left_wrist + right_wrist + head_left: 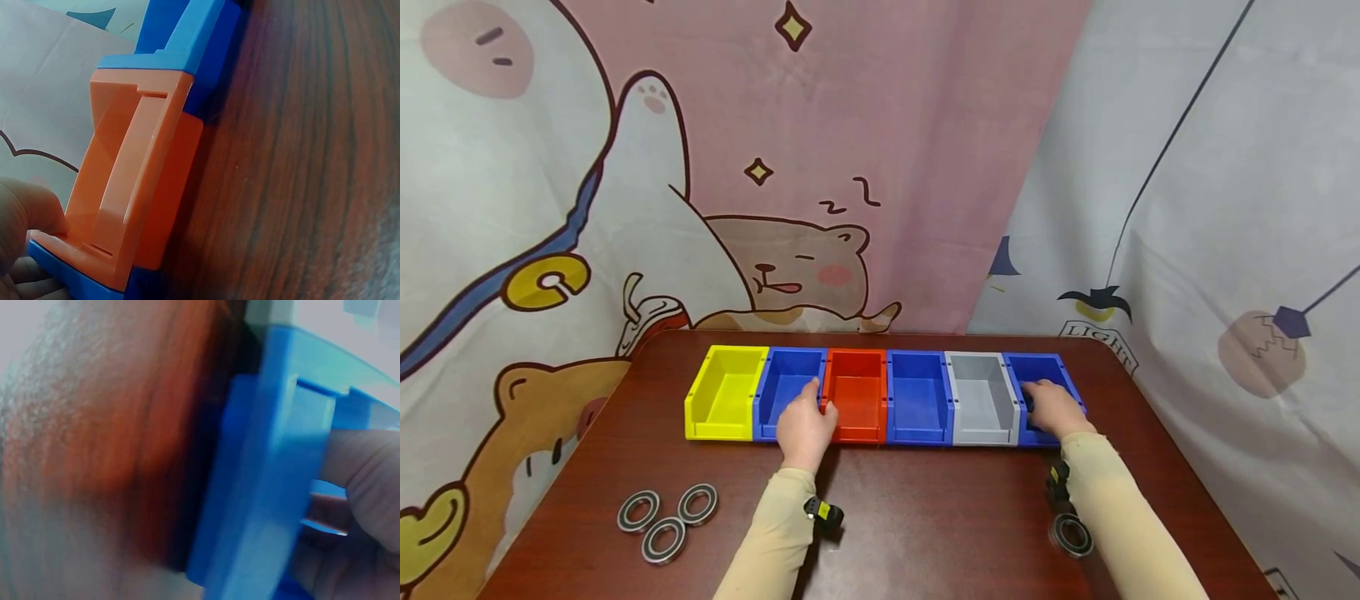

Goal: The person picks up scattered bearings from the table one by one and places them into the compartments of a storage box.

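My left hand (805,427) is at the front of the bin row. Its thumb reaches into the red bin (859,390) and its other fingers lie on the side of the blue bin (792,371) to the left, gripping the walls where the two meet. Over at the row's right end, my right hand (1056,407) dips into another blue bin (1043,367). Its fingers hold a bearing (326,527), mostly hidden; only a thin silvery edge shows in the right wrist view, and a dark bit in the head view.
A yellow bin (733,390), a middle blue bin (919,398) and a grey bin (982,400) complete the row. Three bearings (663,540) lie at the table's left. One bearing (1072,534) lies beside the right forearm. A printed curtain (940,167) hangs behind the table.
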Motion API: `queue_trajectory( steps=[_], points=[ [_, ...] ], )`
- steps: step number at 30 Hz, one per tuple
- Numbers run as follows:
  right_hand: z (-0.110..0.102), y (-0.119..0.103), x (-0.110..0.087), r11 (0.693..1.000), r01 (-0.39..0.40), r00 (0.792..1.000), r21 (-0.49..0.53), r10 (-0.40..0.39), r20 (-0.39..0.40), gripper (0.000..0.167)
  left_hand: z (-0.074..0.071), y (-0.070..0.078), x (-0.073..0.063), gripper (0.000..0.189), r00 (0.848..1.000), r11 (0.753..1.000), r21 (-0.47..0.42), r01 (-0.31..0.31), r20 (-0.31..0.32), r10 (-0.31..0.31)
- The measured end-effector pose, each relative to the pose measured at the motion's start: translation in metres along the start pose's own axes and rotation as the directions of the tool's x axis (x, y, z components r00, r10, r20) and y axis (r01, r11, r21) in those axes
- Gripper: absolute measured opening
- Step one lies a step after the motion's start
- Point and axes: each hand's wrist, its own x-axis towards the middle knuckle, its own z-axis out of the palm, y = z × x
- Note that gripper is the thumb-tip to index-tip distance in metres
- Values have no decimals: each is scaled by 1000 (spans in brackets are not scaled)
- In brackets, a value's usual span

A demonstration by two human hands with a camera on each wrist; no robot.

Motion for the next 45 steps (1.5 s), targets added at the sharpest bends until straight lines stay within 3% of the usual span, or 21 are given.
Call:
queue_trajectory(
  steps=[7,18,31,35,40,45],
  points=[
    [-25,-6,-19,989,42,999,142,-45,14,59,0,0,0,47,1000,1000,-1,-7,-4,6],
    [-50,-7,-68,967,119,991,225,-103,-79,51,-1,0,0,47,1000,1000,1,4,8,-4],
    [-41,12,-120,964,156,950,214,-87,-299,37,0,0,0,48,1000,1000,1,6,15,-6],
    [-34,19,-131,963,162,940,214,-85,-330,37,-1,-1,-1,49,1000,1000,3,5,13,-5],
    [-25,26,-142,958,145,952,248,-67,-297,39,-1,0,-1,48,1000,1000,7,12,17,-12],
    [-14,34,-153,945,206,941,255,-120,-315,42,0,0,-1,48,1000,1000,6,4,15,-4]
  ],
)
